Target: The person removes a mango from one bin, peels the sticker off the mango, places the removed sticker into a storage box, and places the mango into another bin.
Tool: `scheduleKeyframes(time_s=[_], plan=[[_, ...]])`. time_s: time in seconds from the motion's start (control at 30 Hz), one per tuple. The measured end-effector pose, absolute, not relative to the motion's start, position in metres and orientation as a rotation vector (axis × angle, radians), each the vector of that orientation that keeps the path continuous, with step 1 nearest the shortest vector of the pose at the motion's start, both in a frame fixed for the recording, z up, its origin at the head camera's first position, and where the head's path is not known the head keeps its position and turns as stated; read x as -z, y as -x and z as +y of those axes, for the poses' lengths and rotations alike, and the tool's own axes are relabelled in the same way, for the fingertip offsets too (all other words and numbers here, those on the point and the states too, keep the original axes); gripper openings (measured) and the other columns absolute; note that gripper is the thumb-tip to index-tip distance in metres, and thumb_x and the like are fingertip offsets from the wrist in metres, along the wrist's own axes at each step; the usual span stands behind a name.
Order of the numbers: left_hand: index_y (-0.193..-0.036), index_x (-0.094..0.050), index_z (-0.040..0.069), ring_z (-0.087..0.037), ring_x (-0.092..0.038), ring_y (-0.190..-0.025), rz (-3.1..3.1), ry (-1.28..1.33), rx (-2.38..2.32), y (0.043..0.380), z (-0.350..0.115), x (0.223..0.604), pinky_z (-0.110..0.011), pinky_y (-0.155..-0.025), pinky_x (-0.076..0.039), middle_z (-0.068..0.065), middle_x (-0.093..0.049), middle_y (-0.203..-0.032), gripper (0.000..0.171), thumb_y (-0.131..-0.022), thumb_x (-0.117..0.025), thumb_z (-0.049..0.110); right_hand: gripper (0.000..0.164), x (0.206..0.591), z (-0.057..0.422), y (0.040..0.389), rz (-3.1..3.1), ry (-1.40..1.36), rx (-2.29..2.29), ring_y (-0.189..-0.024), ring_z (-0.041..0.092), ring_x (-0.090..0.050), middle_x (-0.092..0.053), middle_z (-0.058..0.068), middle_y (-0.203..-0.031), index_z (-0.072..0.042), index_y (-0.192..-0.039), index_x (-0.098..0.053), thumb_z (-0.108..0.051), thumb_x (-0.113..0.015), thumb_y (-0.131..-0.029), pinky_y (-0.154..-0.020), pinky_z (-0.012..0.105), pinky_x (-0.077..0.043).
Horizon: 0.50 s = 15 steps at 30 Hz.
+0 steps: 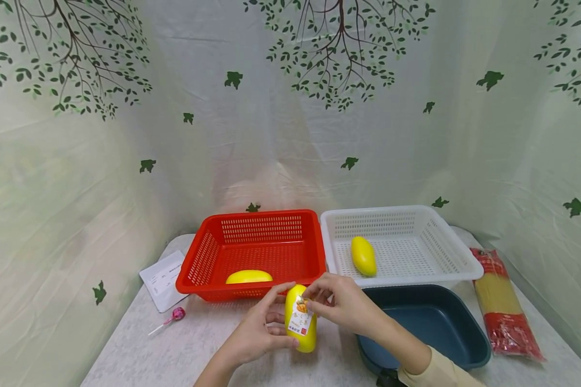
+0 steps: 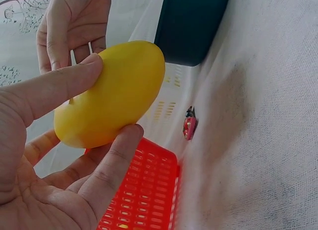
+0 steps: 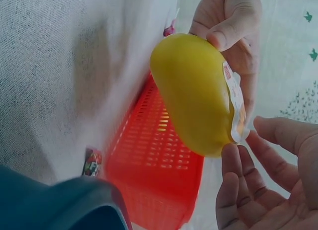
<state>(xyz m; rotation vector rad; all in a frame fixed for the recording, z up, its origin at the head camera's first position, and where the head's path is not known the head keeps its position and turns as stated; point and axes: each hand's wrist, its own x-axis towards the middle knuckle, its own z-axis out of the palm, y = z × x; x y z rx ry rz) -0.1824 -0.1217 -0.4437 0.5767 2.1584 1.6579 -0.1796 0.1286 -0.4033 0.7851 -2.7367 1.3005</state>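
My left hand point(image 1: 256, 330) holds a yellow mango point(image 1: 309, 341) upright above the table, thumb on one side and fingers on the other. A white printed label point(image 1: 300, 317) with a fruit picture lies on the mango; in the right wrist view its edges stand slightly off the skin. The thumb and forefinger of my right hand point(image 1: 346, 303) pinch at the label's upper end. Another mango point(image 1: 248, 277) lies in the red basket point(image 1: 252, 293), partly hidden by the rim. A third mango point(image 1: 363, 256) lies in the white basket point(image 1: 406, 277).
A dark blue pan point(image 1: 431, 317) stands under my right forearm. At the right lies a red-and-yellow noodle packet point(image 1: 503, 306). A pink lollipop point(image 1: 178, 313) and a white card point(image 1: 164, 279) are at the left. One small red wrapped sweet point(image 2: 189, 123) lies near the baskets.
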Motion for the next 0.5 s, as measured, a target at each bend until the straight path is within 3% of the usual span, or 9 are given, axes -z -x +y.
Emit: scheduleKeyframes(time_s=[0.33, 0.5], plan=[[-0.158, -0.045, 0.038, -0.026, -0.072, -0.109, 2.155, -0.580, -1.653, 0.1823, -0.1216, 0.4440, -0.036, -0.090, -0.067, -0.021, -0.050, -0.148, 0.098, -0.080, -0.094, 0.004, 0.011, 0.4033, 0.1286, 0.1814, -2.750, -0.792, -1.340, -0.083, 0.006, -0.064, -0.073, -0.006, -0.100, -0.018, -0.105, -0.076, -0.022, -0.082, -0.097, -0.075, 0.019, -0.059], [-0.158, -0.045, 0.038, -0.026, -0.072, -0.110, 2.164, -0.570, -1.648, 0.1829, -0.1215, 0.4425, -0.035, -0.091, -0.067, -0.021, -0.051, -0.147, 0.097, -0.080, -0.094, 0.004, 0.018, 0.4025, 0.1286, 0.1833, -2.755, -0.767, -1.346, -0.081, 0.007, -0.066, -0.075, -0.002, -0.102, -0.013, -0.110, -0.076, -0.022, -0.083, -0.096, -0.072, 0.017, -0.059]])
